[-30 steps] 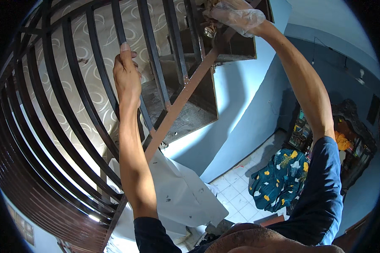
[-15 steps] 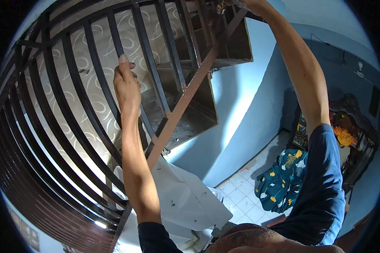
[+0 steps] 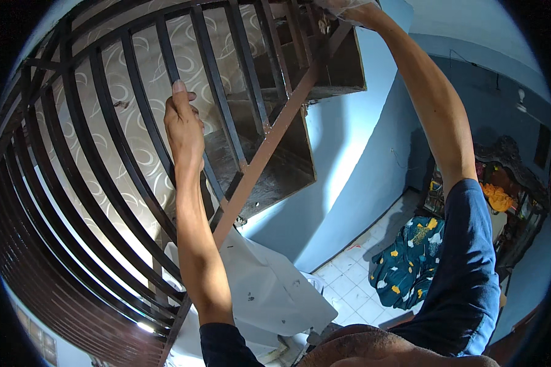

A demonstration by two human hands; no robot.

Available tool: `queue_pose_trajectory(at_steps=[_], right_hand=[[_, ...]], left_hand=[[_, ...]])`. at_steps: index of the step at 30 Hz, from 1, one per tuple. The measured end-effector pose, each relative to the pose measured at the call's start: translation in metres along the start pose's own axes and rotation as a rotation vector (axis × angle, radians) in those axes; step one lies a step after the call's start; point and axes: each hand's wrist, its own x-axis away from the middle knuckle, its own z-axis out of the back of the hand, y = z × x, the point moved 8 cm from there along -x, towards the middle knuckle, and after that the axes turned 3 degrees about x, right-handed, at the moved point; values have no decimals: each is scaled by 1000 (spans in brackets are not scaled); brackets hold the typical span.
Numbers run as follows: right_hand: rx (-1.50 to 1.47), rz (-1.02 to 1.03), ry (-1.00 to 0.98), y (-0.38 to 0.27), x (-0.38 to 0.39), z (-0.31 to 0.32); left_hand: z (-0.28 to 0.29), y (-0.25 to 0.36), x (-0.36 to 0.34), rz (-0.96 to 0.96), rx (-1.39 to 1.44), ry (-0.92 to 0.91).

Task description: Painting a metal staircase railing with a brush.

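Note:
My left hand [image 3: 185, 131] is closed round a dark upright bar [image 3: 166, 46] of the stair railing, its thumb lying up along the bar. The brown sloping bottom rail [image 3: 263, 150] runs diagonally, with fresh-looking brown paint and shiny spots at the bar joints. Up at the top edge, my right hand [image 3: 355, 13] is beside the upper end of this rail. Motion smears its fingers, and a pale, blurred patch shows at them; whether it holds something is unclear. A small yellowish-brown thing [image 3: 324, 24] sits just below that hand.
Dark stair steps [image 3: 269, 165] rise behind the bars, against a blue wall [image 3: 343, 208]. A white sheet [image 3: 269, 281] drapes below. On the tiled floor [image 3: 343, 287] lies a dark green patterned cloth [image 3: 410, 263], near a dark carved cabinet [image 3: 520, 183].
My right hand has shifted slightly left along the top edge, its forearm with it. My left hand keeps its place on the bar.

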Motion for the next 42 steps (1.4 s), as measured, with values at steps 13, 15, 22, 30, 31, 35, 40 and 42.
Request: queue_pose_trajectory(at_steps=[13,15,22,30,31,35,40,42], right_hand=[[166,347,-622,-55,-41,36],[201,388,-668,-42,-45,59],[18,225,-613,-47,-30,62],[-20,-476,-531,88,17,-1],[-70,-344,-193,83,29,-14],[-660,-346,28,76,53,-49],[68,98,-422,67,7,-60],[90,428,-162,39,25,-28]], left_hand=[[-2,2,2,-16,-2,-4],[1,5,2,-17,16,-11],[-9,1,3,3,30,-3],[5,6,1,-9,-20,17],[0,8,1,-9,-15,12],[-1,2,3,-10,23,4],[2,10,0,-33,-19,-1],[-24,-16,3,13,72,-43]])
